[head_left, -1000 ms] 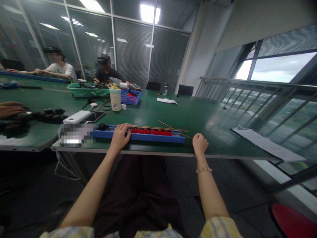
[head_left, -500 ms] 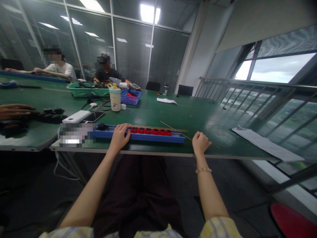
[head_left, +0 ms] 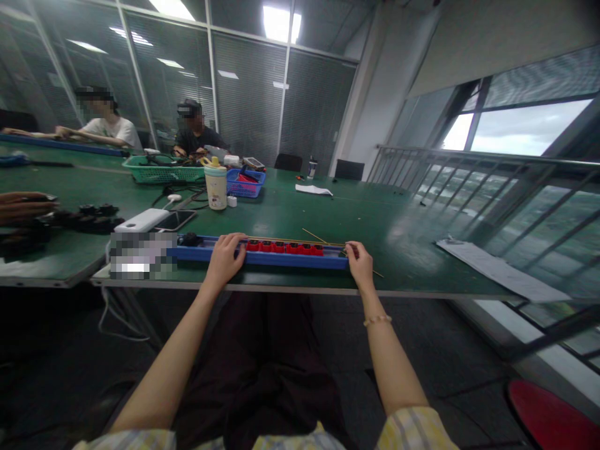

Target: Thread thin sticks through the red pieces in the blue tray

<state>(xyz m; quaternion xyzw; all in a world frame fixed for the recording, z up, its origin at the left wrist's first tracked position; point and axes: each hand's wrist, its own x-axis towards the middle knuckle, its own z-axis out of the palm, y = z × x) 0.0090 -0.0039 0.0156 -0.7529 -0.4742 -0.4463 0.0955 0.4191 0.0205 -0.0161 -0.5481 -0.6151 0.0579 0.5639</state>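
A long blue tray [head_left: 262, 258] lies along the near edge of the green table [head_left: 398, 250], with a row of red blocks [head_left: 284, 248] seated in it. My left hand [head_left: 225, 261] rests over the tray just left of the red blocks, fingers curled across its rim. My right hand [head_left: 360, 265] sits on the tray's right end, beside a small red piece [head_left: 354, 251]. Thin wooden sticks [head_left: 323, 239] lie along and across the tray, passing near my right fingers. A small black part [head_left: 190, 239] sits at the tray's left end.
A pixelated patch [head_left: 140, 255] hides the area left of the tray. Beyond it lie a white power bank [head_left: 140, 220], a phone [head_left: 178, 219] and a bottle [head_left: 215, 187]. A co-worker's hand [head_left: 23, 207] is beside black parts [head_left: 89, 219]. Baskets stand farther back; a railing runs along the right.
My right hand has moved left and forward from the bare table onto the tray's right end. My left hand stays in place on the tray.
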